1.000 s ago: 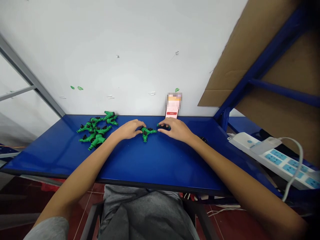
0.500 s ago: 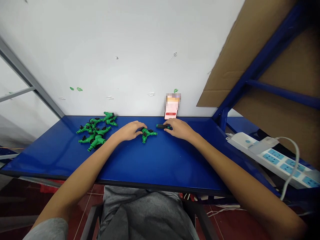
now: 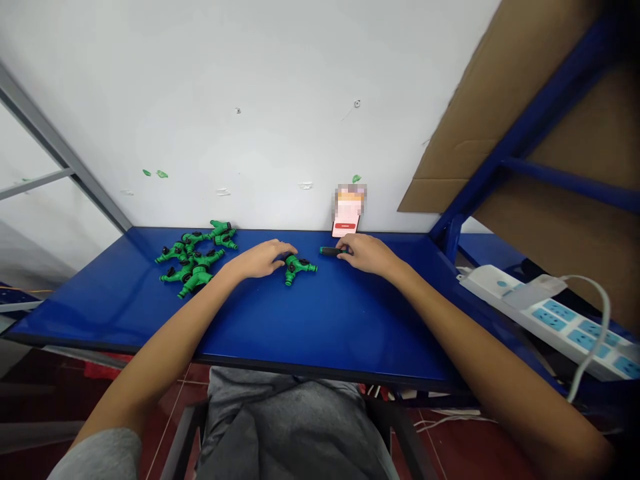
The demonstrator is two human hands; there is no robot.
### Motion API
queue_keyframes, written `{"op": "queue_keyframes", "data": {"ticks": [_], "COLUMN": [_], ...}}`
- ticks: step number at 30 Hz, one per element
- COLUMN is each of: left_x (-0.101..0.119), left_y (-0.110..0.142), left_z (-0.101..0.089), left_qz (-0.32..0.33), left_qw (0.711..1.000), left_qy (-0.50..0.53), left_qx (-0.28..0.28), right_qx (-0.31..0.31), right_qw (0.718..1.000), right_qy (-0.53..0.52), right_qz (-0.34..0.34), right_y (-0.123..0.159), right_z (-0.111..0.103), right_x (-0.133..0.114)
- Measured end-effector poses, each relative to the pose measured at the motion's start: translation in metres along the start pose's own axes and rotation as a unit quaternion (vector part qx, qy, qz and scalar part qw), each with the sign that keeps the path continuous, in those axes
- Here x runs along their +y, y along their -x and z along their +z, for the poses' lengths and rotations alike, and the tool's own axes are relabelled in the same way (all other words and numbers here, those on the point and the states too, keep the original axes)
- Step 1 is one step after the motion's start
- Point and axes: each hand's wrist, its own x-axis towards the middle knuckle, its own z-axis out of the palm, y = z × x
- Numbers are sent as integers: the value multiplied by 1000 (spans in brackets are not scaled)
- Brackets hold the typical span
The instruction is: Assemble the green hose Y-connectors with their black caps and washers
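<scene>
- Since the earlier frame, the right hand has slid rightward, away from the green three-way hose connector, and its fingertips now sit at the right end of a slim black fitting; the left hand has barely shifted
- The white wall rises straight behind the blue table top, closing off its far edge, so whatever leans there stays in view of the head camera
- A blue steel shelf frame with a brown cardboard sheet stands at the right, and a white power strip with blue sockets lies beyond the table's right edge, its cable curving down
- A heap of green three-way hose connectors sits toward the left of the table, probably kept there so that pieces lie within easy reach of the left hand
- A pale card with a red bar, blurred at the top, stands against the wall behind the right hand
- The single connector lies apart from the heap, between the two hands, seemingly so both can get at it
- The left hand is relaxed, its curved fingertips resting at the connector's upper left arm, neither clenched nor plainly gripping
- The right hand is loosely curled; whether it pinches the black fitting or only touches it, I cannot tell
- The black fitting lies low on the table, just right of the connector and apart from it
</scene>
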Motion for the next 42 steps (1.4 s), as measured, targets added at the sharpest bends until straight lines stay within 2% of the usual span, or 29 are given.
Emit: {"op": "queue_keyframes", "data": {"ticks": [7,11,16,23,27,32,34,38,42], "left_x": [1,1,2,5,9,10,9,8,12], "left_y": [0,-1,2,2,0,1,1,1,0], "left_z": [1,0,-12,-16,-15,-18,-20,-19,-16], "left_qz": [58,22,-1,-5,-9,-46,-68,-84,-69], "left_qw": [998,1000,1000,994,987,971,963,949,945], "left_qy": [16,-3,21,108,145,201,217,245,275], "left_qx": [5,-8,-8,29,62,118,146,178,165], "right_qx": [16,25,43,12,29,130,146,70,44], "right_qw": [999,999,997,999,999,980,964,931,913], "right_qy": [-19,-17,-16,-9,-18,-134,-206,-339,-396], "right_qz": [-22,-37,-60,-36,-41,-73,-84,-115,-86], "right_y": [2,4,7,7,6,6,8,13,15], "right_z": [6,9,9,9,10,7,7,16,31], "right_x": [-2,-6,-13,-11,-9,-25,-36,-55,-61]}}
